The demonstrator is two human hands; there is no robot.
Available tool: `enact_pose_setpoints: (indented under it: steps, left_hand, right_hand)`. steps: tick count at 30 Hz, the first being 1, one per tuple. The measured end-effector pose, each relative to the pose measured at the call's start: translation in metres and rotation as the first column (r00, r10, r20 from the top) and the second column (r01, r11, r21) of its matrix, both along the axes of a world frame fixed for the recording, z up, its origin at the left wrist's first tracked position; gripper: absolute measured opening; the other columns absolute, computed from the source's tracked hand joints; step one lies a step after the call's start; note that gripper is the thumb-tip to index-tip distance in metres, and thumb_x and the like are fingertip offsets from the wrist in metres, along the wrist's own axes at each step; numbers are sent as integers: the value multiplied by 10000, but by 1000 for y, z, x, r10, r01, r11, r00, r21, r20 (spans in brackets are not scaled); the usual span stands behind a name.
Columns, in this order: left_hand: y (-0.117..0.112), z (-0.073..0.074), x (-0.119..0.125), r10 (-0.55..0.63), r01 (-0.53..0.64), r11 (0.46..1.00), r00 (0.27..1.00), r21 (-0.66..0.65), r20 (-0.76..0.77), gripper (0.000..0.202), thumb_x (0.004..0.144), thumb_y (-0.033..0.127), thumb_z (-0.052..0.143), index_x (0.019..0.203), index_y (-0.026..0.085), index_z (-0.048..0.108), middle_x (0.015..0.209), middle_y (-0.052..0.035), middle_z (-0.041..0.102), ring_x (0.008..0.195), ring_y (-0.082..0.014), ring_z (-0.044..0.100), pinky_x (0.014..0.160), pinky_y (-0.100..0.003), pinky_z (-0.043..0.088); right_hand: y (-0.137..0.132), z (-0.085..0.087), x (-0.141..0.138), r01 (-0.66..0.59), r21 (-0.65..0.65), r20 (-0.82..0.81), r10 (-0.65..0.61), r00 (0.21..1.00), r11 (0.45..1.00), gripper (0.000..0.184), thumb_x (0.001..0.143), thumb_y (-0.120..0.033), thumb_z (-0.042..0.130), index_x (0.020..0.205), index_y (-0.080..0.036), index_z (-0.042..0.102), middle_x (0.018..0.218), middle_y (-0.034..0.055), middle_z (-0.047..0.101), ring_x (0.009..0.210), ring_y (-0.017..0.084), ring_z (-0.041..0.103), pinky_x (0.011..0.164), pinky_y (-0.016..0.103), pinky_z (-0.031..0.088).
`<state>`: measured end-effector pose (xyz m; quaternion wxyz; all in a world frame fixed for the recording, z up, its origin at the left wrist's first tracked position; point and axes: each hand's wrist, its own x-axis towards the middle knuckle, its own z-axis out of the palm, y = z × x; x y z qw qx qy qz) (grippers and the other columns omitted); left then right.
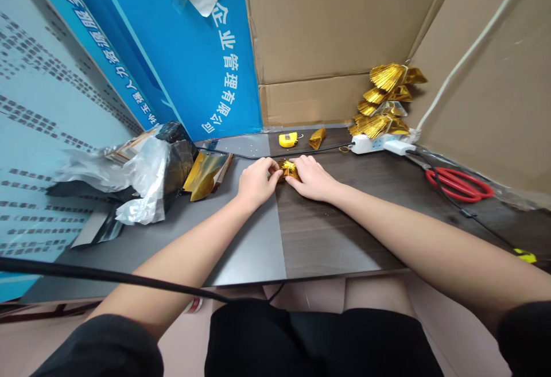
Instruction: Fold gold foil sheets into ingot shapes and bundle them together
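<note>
Between my hands, on the dark tabletop, is a small bundle of pleated gold foil paper [288, 167] with a pale band round its middle. My left hand [259, 181] grips its left end, fingers curled and thumb pressed in. On the opposite end, my right hand [313, 177] closes its fingers over the foil, hiding part of it. Just behind the hands lie a yellow tape measure [288, 139] and a small folded gold foil piece [317, 138]. Left of my left hand rests a larger gold foil packet [205, 176].
Crumpled plastic bags [148, 170] lie at the left. At the back right, tied gold foil fans [383, 101] are stacked on a white power strip [370, 143]. Red-handled scissors [460, 185] and a black cable [447, 190] lie on the right. Cardboard [327, 32] walls the back.
</note>
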<state>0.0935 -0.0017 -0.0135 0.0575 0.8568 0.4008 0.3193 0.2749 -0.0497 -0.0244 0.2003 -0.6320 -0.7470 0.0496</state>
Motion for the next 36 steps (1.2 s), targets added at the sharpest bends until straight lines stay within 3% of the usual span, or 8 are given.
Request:
enact_pose_setpoints:
  steps: [3,7,12,18,29,32,34,36]
  left_hand:
    - [2,-1,0,-32,32,999,999,7,-3,81,897,243,655,827,225,617,869,16,692,673,-119,568,638,-259,390]
    - [3,-4,2,-53,53,998,999,19,2,58,901,222,628,845,227,617,889,4,688,728,-133,585,642,-262,396]
    - [3,-6,5,-65,65,998,998,16,15,77,899,195,617,831,228,602,874,0,676,736,-140,585,647,-267,408]
    - [4,-7,8,-75,75,997,997,-7,20,96,890,154,624,833,224,590,890,-3,672,812,-155,612,701,-271,433]
    - [0,-2,7,-119,117,991,992,-59,-32,52,949,204,525,932,208,573,972,-40,634,920,-181,598,843,-312,501]
    - [-2,0,5,-110,105,992,991,-67,-72,277,926,339,585,1164,198,567,1169,-90,597,1111,-247,558,1007,-418,497]
    - [-3,1,3,-98,84,990,987,-118,-123,535,888,408,630,1355,196,479,1326,-127,529,1247,-298,501,1081,-494,466]
    - [-3,3,2,-119,85,978,978,-191,-173,653,893,418,605,1462,193,376,1442,-147,473,1360,-313,444,1136,-520,431]
  right_hand:
    - [1,-2,-1,2,-12,16,-1,1000,1000,391,966,-351,450,1279,-135,543,1275,216,573,1175,382,521,973,571,468]
    - [2,-2,-1,-10,-17,33,11,999,1000,434,941,-318,463,1330,-131,512,1288,211,570,1188,386,509,977,571,462]
    - [1,-1,-1,-25,-14,40,26,999,1000,494,957,-394,471,1359,-108,499,1322,223,558,1203,400,499,987,584,454]
    - [5,-4,2,-54,-26,26,55,998,998,567,947,-329,459,1459,-92,406,1372,232,529,1264,392,470,1041,591,422]
    - [12,-8,12,-124,70,-70,129,989,990,386,871,-276,527,1219,-128,606,1151,171,608,1084,332,551,973,517,480]
    - [16,-11,15,-153,109,-111,165,980,982,412,860,-281,554,1243,-142,611,1167,162,619,1089,325,571,979,519,489]
    - [17,-12,18,-181,133,-133,199,971,974,491,839,-269,582,1316,-150,582,1232,162,628,1143,334,572,1010,537,479]
    - [17,-12,21,-217,151,-152,240,959,964,556,817,-245,599,1362,-144,559,1291,169,631,1195,339,572,1036,544,472]
